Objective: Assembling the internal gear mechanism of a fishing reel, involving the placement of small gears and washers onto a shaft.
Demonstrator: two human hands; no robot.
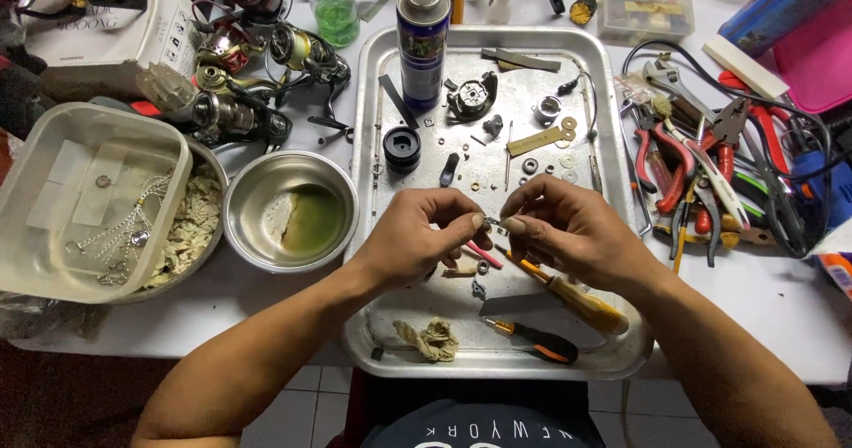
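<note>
My left hand [424, 233] and my right hand [568, 231] meet fingertip to fingertip over a metal tray [603, 84]. Between them they pinch a tiny metal part [493, 223], too small to make out. Under the hands lie a pink stick [484, 255], a yellow-handled screwdriver [572, 299] and a black-and-orange screwdriver [537, 341]. A dirty rag [430, 339] rests at the tray's near edge. Farther back on the tray lie a black reel frame [471, 95], a black round cap [401, 145], washers and several small screws.
A blue spray can [422, 40] stands on the tray's far edge. Left of the tray sit a steel bowl [290, 208] with greenish liquid, a clear plastic tub [89, 200] and several fishing reels [257, 75]. Pliers and cutters [701, 173] are piled at the right.
</note>
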